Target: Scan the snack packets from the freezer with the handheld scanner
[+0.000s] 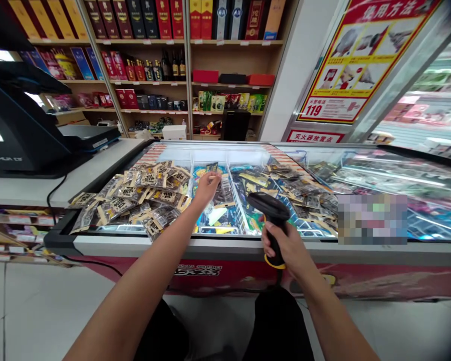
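A dark packet (225,193) sits over the glass top of the chest freezer (135,246), just beside the left hand (207,189); its fingers are bent, though I can't tell if they grip anything. The right hand (287,246) closes round a black scanner (272,206). Packet heaps (126,193) flank them; shelves (231,43) stand beyond.

I am seeing someone who is wearing black trousers (280,326), the plain, matte cloth covering both legs and looking so dark that any seams are getting lost in it. The left forearm (143,281) and the right forearm (330,311) are showing bare, each narrowing smoothly toward the wrist. The left hand (206,189) and the right hand (287,245) are going ungloved, the slim fingers all uncovered.
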A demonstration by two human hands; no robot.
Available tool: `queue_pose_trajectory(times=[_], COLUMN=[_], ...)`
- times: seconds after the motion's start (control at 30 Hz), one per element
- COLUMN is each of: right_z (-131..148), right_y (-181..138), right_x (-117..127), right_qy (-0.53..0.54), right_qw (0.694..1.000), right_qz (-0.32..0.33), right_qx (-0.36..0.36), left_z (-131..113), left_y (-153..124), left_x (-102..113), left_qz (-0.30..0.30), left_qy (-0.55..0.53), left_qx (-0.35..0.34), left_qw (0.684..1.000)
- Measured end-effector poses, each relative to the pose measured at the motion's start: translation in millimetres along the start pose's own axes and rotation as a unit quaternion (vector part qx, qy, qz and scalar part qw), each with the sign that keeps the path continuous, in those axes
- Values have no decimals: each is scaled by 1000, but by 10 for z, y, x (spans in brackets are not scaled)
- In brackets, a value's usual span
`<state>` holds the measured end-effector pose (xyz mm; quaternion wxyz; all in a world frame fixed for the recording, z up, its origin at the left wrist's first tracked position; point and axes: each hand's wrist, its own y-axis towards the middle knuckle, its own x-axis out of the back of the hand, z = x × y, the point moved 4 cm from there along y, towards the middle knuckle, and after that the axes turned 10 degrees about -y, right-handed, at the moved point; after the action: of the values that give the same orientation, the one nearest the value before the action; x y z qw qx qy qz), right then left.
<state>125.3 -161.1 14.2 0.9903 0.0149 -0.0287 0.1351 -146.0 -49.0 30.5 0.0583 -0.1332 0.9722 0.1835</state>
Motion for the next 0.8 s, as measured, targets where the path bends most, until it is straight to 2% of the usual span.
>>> queue_pose_trajectory(times=[0.1,0.27,0.53,0.8], right_z=[-13,54,55,66], right_y=[-59,-126,-169,-172], right_x=[-183,-295,-333,-332], right_qy=[-43,-49,-30,-47], right_qw=[999,999,999,999], right_qz=[27,17,12,19], right_qx=[9,9,-13,-1], left_z=[-4,37,75,92], left_y=[19,94,204,202], left_x=[-2,58,201,214], left_qz=[0,-27,-80,-82], left_qy=[2,2,5,14], left_qx=[9,5,-27,-32], left_qw=[1000,1000,996,996])
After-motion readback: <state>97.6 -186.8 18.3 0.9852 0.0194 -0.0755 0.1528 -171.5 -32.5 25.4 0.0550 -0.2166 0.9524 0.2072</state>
